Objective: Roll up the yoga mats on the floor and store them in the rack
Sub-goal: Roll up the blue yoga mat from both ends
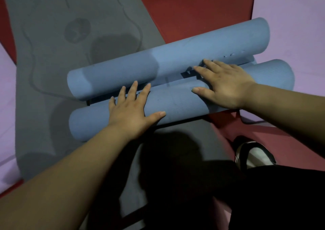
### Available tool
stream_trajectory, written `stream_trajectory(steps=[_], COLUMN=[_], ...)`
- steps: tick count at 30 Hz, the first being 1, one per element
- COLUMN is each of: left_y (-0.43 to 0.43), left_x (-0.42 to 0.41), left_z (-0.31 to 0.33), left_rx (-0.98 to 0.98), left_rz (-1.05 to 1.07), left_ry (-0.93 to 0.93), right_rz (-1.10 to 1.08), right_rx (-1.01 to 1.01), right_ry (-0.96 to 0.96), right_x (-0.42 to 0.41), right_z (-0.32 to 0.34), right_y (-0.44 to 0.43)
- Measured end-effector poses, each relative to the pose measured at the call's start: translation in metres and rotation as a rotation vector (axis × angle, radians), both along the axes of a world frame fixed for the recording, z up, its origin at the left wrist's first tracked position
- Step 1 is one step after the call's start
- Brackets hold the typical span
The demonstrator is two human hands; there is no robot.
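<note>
a person's left hand [130, 117] and right hand [223, 87] lie flat, fingers straight and spread, on the nearer rolled blue yoga mat [177, 103], gripping nothing. the roll lies crosswise in front of the person, just beside a second rolled blue yoga mat [167, 61] that sits parallel on its far side. both rolls rest on a dark rack [98, 100], whose frame shows in the gap between them and under the near roll's front edge. the left hand's fingertips reach that gap; the right hand's fingertips stretch across it to the far roll's lower side. a grey yoga mat [52, 36], printed with faint curved lines, lies unrolled on the floor beneath and beyond the rack. red flooring [193, 6] shows past it, with lilac surfaces [290, 10] at the right and left edges. a black-and-white shoe [253, 154] stands on the red floor at lower right, above a dark trouser leg [281, 194].
</note>
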State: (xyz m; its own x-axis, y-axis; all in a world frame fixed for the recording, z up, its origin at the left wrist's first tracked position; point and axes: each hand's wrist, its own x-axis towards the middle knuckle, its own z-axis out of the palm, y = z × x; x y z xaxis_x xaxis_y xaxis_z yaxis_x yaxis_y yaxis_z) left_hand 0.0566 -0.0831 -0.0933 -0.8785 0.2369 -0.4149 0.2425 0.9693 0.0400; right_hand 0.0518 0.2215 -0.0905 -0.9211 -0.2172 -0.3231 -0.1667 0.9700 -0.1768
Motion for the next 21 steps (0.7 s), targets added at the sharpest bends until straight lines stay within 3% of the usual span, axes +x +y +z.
stream_trajectory(steps=[7, 14, 21], left_y=[0.0, -0.016, -0.011], left_x=[-0.02, 0.01, -0.018], left_z=[0.005, -0.008, -0.004], left_rx=[0.025, 0.032, -0.013], left_rz=[-0.007, -0.231, -0.191], left_ry=[-0.042, 0.201, 0.078], right_rz=[0.077, 0.153, 0.227], right_rx=[0.058, 0.117, 0.155], right_ry=[0.034, 0.041, 0.019], right_x=[0.011, 0.015, -0.002], right_z=[0.004, 0.002, 0.003], right_y=[0.007, 0.011, 0.013])
